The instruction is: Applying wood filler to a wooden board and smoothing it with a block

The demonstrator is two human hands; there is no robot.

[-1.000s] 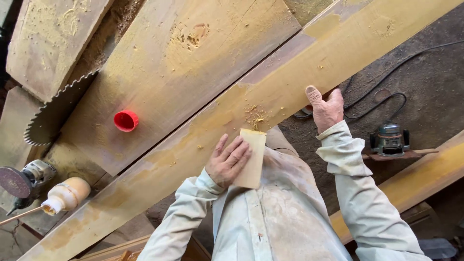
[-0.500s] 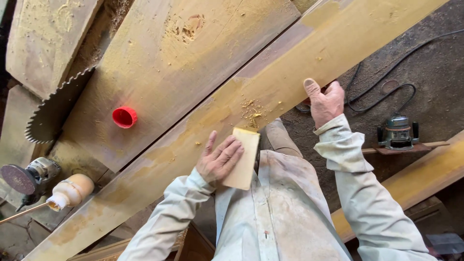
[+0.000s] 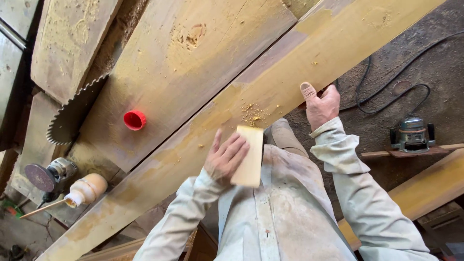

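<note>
Left hand (image 3: 225,158) is gripping a small pale wood block (image 3: 248,155), fingers spread flat over its face, thumb side hidden. Block's long axis is running roughly up-down in view, slightly tilted; top end is pointing at the long plank (image 3: 290,72) and touching its near edge, w/ sawdust crumbs just above it. Lower end is hanging over the person's shirt front.

Right hand (image 3: 321,105) is clamping the plank's near edge, thumb on top, fingers curled under.

Plank is lying diagonal, lower-left to upper-right. Beyond it a wider slab (image 3: 193,67) is sitting parallel, w/ a red cap (image 3: 135,120) on it. Circular saw blade (image 3: 72,116) is sticking out at left; angle grinder (image 3: 48,175) and a glue bottle (image 3: 84,190) are sitting below it. Router (image 3: 412,135) w/ cable is resting on a board at right, well apart.
</note>
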